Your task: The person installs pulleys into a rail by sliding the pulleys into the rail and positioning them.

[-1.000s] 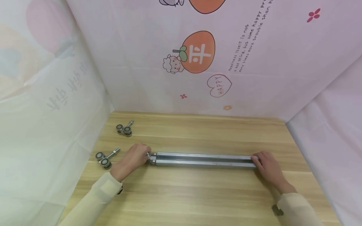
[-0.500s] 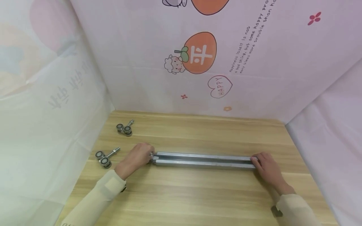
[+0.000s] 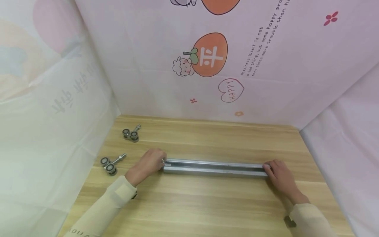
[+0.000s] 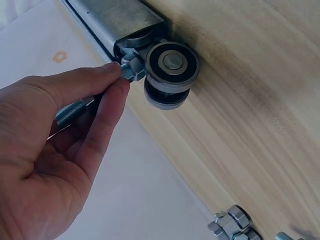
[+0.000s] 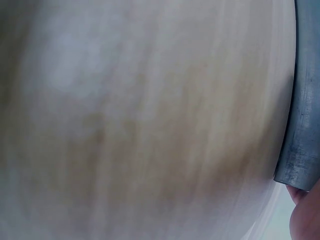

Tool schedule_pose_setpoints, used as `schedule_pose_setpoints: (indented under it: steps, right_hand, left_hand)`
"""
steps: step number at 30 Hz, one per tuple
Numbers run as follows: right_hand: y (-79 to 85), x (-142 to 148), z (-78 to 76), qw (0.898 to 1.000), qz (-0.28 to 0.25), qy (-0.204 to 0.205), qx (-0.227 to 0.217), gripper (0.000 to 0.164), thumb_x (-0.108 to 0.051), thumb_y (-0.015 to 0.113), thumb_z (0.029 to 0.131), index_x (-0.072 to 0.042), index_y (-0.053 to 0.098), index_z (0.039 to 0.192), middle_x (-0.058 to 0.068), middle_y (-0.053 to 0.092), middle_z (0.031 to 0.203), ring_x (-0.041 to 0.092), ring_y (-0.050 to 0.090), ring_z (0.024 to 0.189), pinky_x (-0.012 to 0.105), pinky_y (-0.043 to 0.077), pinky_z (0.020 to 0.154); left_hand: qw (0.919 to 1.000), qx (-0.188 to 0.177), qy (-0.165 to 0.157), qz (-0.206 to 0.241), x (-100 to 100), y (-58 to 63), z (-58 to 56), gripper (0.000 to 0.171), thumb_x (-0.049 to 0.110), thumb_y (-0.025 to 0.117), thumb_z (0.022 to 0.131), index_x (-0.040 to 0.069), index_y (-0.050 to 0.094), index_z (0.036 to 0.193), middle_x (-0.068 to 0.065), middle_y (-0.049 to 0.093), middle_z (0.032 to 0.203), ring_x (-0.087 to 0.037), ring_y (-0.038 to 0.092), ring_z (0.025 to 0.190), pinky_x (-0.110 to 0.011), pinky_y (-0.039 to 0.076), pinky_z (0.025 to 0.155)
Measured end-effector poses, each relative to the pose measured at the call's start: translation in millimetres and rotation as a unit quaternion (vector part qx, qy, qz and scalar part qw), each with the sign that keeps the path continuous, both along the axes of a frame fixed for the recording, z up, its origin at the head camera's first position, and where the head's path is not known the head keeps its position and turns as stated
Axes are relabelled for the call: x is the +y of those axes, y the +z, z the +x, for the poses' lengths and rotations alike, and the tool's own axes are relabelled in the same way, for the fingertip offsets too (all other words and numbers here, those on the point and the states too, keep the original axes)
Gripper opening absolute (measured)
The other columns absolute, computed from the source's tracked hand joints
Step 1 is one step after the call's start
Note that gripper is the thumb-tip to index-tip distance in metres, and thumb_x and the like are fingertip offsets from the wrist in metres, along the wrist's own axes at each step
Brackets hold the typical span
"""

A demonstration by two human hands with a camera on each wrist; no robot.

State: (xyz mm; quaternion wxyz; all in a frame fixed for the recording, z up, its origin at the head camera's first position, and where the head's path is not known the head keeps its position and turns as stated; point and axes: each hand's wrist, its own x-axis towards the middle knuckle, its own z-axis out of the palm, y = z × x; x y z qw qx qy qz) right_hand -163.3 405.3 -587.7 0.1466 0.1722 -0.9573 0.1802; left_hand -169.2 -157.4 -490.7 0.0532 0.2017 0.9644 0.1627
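Roller (image 4: 172,62) at the left end of a metal rail (image 3: 216,172) on a wooden worktop (image 3: 207,204), its front seemingly inside the rail's mouth, one wheel pair (image 4: 166,97) outside. The left grip (image 3: 150,161) pinches its bolt (image 4: 70,114) between thumb and fingers; the right grip (image 3: 282,177) grasps the rail's right end. A second roller (image 3: 134,135) and a third roller (image 3: 111,169) lie further left. The step in hand looks like feeding the roller in; the next move likely calls for a straight push, wheels aligned, rail braced.
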Motion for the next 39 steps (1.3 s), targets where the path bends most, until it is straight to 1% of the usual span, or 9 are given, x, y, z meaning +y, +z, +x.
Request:
schedule_pose_setpoints:
  steps: [4,10,14,20,29,36,39]
  right_hand:
    - [-1.5,0.4,0.5,1.0,-0.001,0.0,-0.004,0.019,-0.019,0.062,0.106,-0.002,0.07,0.108,0.015,0.066,0.104,0.037,0.057,0.1,0.056,0.047,0.084]
    - [-4.1,1.7,-1.5,1.0,-0.007,0.006,-0.002,0.018,-0.018,0.062,0.106,-0.001,0.07,0.107,0.015,0.066,0.103,0.039,0.059,0.101,0.057,0.047,0.087]
    - [-4.0,2.5,-2.8,1.0,-0.004,0.004,-0.003,0.019,-0.018,0.062,0.106,-0.002,0.07,0.107,0.014,0.066,0.102,0.039,0.06,0.101,0.057,0.047,0.086]
    - [-3.9,1.9,-2.3,1.0,-0.002,0.004,0.0,0.019,-0.018,0.062,0.106,-0.002,0.07,0.107,0.014,0.066,0.101,0.038,0.059,0.1,0.056,0.046,0.085]
    - [-4.1,-0.4,-1.3,1.0,-0.008,0.005,0.004,0.017,-0.017,0.063,0.106,-0.002,0.07,0.106,0.014,0.067,0.101,0.037,0.059,0.099,0.056,0.046,0.085]
    - [-4.0,0.4,-1.7,1.0,-0.005,0.004,0.003,0.017,-0.018,0.063,0.105,-0.002,0.071,0.106,0.014,0.068,0.102,0.038,0.06,0.101,0.057,0.047,0.087]
    - [-3.5,0.5,-2.6,1.0,-0.006,0.005,0.004,0.017,-0.017,0.063,0.105,-0.001,0.071,0.106,0.015,0.068,0.101,0.038,0.06,0.101,0.057,0.046,0.087]
  left_hand:
    - [1.0,0.004,-0.003,-0.004,0.5,1.7,-0.4,0.023,-0.009,0.073,0.084,0.012,0.072,0.075,0.006,0.062,0.067,-0.009,0.053,0.058,-0.022,0.048,0.054]
    - [1.0,0.002,-0.008,-0.002,1.0,8.8,2.6,0.016,-0.008,0.078,0.084,0.008,0.075,0.082,0.0,0.07,0.076,-0.01,0.055,0.064,-0.023,0.05,0.058]
    - [0.9999,-0.004,-0.011,-0.002,1.3,11.9,3.4,0.014,-0.007,0.079,0.084,0.007,0.076,0.084,-0.002,0.071,0.079,-0.012,0.055,0.066,-0.024,0.051,0.06]
    - [0.9998,-0.009,-0.013,-0.01,3.6,11.3,1.1,0.019,-0.008,0.077,0.083,0.01,0.072,0.079,-0.002,0.068,0.076,-0.013,0.055,0.068,-0.027,0.052,0.062]
    - [0.9999,-0.007,-0.009,-0.003,9.0,10.2,0.6,0.02,-0.009,0.077,0.083,0.01,0.073,0.079,0.002,0.067,0.073,-0.012,0.054,0.063,-0.024,0.05,0.058]
    - [0.9999,0.005,-0.011,-0.007,12.8,7.1,0.1,0.026,-0.009,0.076,0.082,0.014,0.068,0.072,0.006,0.059,0.067,-0.011,0.051,0.06,-0.023,0.046,0.054]
    - [0.9998,0.008,-0.015,-0.012,14.8,6.7,-0.2,0.026,-0.008,0.076,0.083,0.014,0.068,0.072,0.006,0.059,0.067,-0.01,0.051,0.059,-0.022,0.046,0.054]
